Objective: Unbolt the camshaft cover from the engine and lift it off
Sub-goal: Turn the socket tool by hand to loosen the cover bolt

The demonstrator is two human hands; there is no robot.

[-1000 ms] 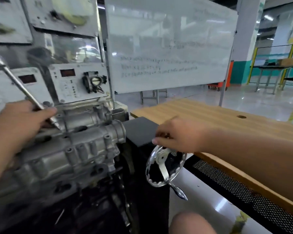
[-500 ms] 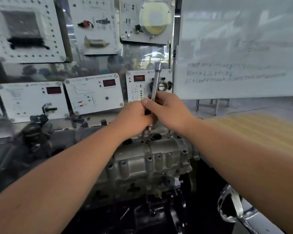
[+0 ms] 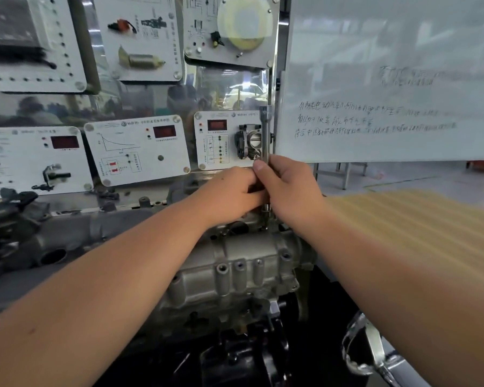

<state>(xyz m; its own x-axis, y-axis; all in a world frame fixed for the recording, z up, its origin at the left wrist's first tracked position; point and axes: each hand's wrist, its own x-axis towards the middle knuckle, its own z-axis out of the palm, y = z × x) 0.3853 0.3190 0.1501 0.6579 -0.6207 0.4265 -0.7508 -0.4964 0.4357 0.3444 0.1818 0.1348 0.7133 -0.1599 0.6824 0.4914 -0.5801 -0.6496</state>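
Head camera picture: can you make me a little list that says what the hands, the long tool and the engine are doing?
left hand: wrapped round the lower part of the tool
right hand: grips the tool too, thumb up along the shaft
tool: long metal socket wrench, standing upright, tip down on the engine top
camshaft cover: grey metal, still sitting on the engine
handwheel: shiny, lower right, untouched
behind: white panels with red displays, whiteboard

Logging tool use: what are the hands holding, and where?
Both hands, left and right, grip the upright socket wrench on its lower shaft.
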